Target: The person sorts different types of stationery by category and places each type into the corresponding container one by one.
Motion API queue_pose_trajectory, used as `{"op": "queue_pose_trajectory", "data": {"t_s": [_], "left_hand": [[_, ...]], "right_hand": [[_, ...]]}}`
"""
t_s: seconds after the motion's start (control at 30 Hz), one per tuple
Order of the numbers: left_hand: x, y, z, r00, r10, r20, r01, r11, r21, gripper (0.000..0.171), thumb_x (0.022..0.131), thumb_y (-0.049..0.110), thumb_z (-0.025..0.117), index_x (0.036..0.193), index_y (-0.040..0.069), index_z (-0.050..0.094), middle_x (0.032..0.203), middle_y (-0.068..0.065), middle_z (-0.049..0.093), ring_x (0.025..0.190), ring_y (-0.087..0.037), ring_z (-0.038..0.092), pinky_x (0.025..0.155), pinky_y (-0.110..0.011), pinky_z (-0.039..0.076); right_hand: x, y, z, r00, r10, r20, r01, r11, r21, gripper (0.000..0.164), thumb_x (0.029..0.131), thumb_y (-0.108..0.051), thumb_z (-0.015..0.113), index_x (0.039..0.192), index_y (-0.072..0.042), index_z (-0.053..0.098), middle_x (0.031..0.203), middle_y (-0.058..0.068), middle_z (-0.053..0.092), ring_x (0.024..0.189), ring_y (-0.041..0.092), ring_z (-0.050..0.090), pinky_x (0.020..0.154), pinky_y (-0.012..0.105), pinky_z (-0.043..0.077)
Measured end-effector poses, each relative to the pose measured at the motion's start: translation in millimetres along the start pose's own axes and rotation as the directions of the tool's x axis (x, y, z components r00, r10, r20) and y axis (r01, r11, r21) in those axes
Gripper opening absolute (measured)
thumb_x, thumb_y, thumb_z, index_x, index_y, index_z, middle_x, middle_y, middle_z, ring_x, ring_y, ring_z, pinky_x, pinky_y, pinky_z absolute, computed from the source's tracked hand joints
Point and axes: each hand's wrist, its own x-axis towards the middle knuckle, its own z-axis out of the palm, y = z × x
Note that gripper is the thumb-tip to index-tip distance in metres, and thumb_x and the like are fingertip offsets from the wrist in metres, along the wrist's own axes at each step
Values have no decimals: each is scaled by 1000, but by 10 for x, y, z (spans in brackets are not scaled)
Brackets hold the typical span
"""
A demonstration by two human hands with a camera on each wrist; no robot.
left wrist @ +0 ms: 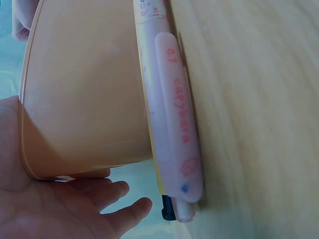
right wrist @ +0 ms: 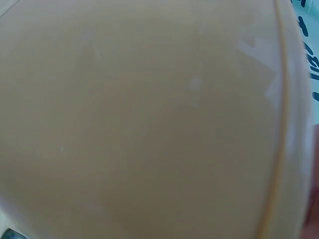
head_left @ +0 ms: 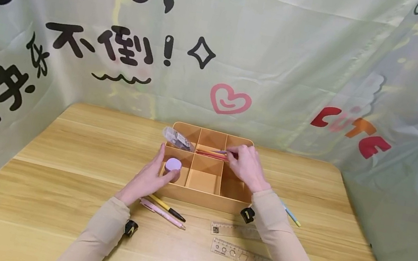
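While the right-hand grip [head_left: 246, 165] pinches the ends of several slim pencils [head_left: 210, 154], too bunched to count, over the back middle compartment, the left-hand grip [head_left: 148, 176] rests spread against the left side of one tan organizer [head_left: 199, 198]. Its six compartments stand three by two; one clear case [head_left: 178, 139] leans in the back left, one purple-topped container [head_left: 173, 165] stands front left. Before it on the table [head_left: 169, 259] lie two pens, yellow [head_left: 161, 202] and pink [head_left: 162, 213], and two clear rulers; one blue-and-yellow pencil [head_left: 293, 216] lies right.
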Motion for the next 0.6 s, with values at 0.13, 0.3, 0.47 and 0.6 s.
{"op": "queue_pose_trajectory", "data": {"t_s": [0.13,0.3,0.47,0.6], "left_hand": [[-7,6,2,1000,7,-10,-7,1000,3,98,101,42,57,160,3,-10,169,-22,-4,156,-41,9,127,-56,15],[-5,1,5,1000,13,-14,-13,1000,8,97,101,42,57,160,0,-8,169,-23,-4,156,-42,9,127,-56,15],[-2,4,-1,1000,4,-4,-4,1000,2,99,100,43,58,160,3,-10,169,-20,-6,156,-40,9,127,-55,14],[-3,7,-7,1000,3,2,-3,1000,7,99,101,43,57,160,5,-12,169,-20,-7,156,-40,8,127,-55,14]], "right_hand": [[0,6,6,1000,0,9,0,1000,-6,22,93,-10,61,101,-5,81,83,8,78,60,19,53,53,26,34],[-1,7,12,1000,-5,17,5,1000,14,22,94,-10,59,93,-4,80,74,7,73,56,15,49,52,25,33],[-39,28,-2,1000,-4,14,3,998,63,27,98,-11,55,76,-6,70,56,1,53,48,11,38,50,25,30],[-133,58,-56,1000,19,18,-21,993,115,27,102,-15,52,91,-5,74,56,-2,47,49,11,38,53,27,32]]}}
